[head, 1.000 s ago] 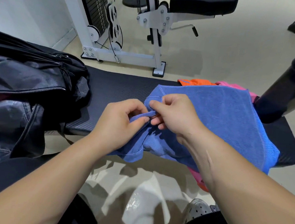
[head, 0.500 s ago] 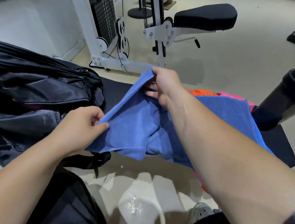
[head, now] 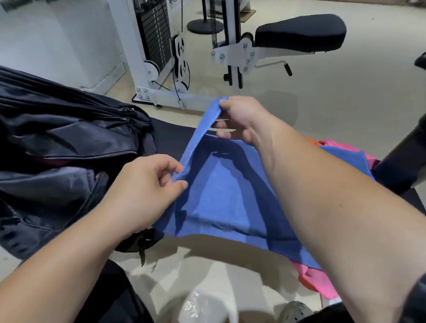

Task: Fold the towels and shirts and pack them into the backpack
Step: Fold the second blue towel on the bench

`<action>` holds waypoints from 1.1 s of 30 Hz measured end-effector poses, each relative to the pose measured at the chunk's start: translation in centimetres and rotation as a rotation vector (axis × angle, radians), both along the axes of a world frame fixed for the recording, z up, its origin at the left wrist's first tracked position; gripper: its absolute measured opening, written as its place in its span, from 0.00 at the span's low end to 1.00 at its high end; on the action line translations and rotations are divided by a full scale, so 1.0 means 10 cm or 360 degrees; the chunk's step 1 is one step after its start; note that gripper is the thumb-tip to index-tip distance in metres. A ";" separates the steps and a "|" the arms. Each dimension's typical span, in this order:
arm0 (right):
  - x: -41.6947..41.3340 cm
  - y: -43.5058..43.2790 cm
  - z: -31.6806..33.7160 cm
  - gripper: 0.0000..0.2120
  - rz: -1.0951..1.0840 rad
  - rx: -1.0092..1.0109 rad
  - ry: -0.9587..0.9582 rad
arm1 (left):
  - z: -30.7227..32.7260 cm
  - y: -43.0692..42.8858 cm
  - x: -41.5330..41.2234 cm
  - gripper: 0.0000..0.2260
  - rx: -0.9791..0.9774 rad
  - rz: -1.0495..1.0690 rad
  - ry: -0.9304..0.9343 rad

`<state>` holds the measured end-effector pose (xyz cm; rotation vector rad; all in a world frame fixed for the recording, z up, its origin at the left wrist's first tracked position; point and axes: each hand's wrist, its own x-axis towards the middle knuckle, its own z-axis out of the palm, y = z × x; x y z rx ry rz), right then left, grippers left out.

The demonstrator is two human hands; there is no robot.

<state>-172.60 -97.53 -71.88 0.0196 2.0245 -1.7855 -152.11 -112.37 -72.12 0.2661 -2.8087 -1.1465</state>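
Gym floor runs pale behind everything, with a white weight machine (head: 151, 29) in the upper left of the frame and its black padded seat (head: 301, 30) at upper centre. Across the middle you've got the black bench (head: 170, 137), and the blue towel (head: 224, 195) lies over it at centre, its near edge hanging off toward you. Your left hand (head: 143, 191), centre-left, pinches 1 corner between thumb and fingers. Your right hand (head: 241, 117), higher up at centre, pinches the far corner, so 1 edge is lifted and stretched taut between the 2 hands. A pink garment (head: 317, 279) peeks out from under the towel at lower right. The black backpack (head: 55, 149) slumps at the left of the frame, just beside your left hand. A black cylinder (head: 421, 152) stands at the right edge.
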 end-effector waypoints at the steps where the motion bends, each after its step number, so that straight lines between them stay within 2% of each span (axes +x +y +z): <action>1: -0.02 0.15 0.00 0.07 -0.0023 0.0046 0.0019 | -0.01 0.12 -0.04 0.04 0.0054 -0.0065 -0.0036; 5: -0.05 0.67 -0.09 0.07 -0.0187 0.0167 0.0120 | -0.11 0.65 -0.17 0.04 0.0189 -0.0300 -0.0139; 7: -0.03 0.87 -0.12 0.10 -0.0328 0.0189 0.0164 | -0.19 0.90 -0.23 0.04 0.0224 -0.0389 -0.0174; 10: 0.00 1.16 -0.18 0.10 -0.0497 0.0084 0.0248 | -0.34 1.23 -0.32 0.05 0.0258 -0.0490 -0.0259; 12: 0.06 1.34 -0.33 0.10 -0.0547 0.0059 0.0291 | -0.46 1.40 -0.35 0.08 0.0272 -0.0515 -0.0321; 17: 0.11 1.58 -0.68 0.09 -0.0608 0.0251 0.0419 | -0.62 1.65 -0.41 0.12 0.0301 -0.0555 -0.0531; 21: 0.10 1.65 -0.75 0.05 -0.0591 0.0341 0.0470 | -0.59 1.73 -0.45 0.13 0.0382 -0.0556 -0.0575; 24: 0.15 1.62 -0.78 0.09 -0.0513 0.0451 0.0553 | -0.52 1.75 -0.46 0.13 0.0417 -0.0584 -0.0605; 27: 0.14 1.64 -0.67 0.21 -0.0408 0.0654 0.0776 | -0.43 1.75 -0.48 0.13 0.0544 -0.0596 -0.0566; 30: 0.11 1.76 -0.51 0.27 -0.0431 0.0782 0.0934 | -0.40 1.83 -0.48 0.12 0.0537 -0.0673 -0.0482; 33: 0.10 1.91 -0.51 0.28 -0.0306 0.1250 0.0946 | -0.50 1.95 -0.47 0.13 0.0428 -0.0791 -0.0543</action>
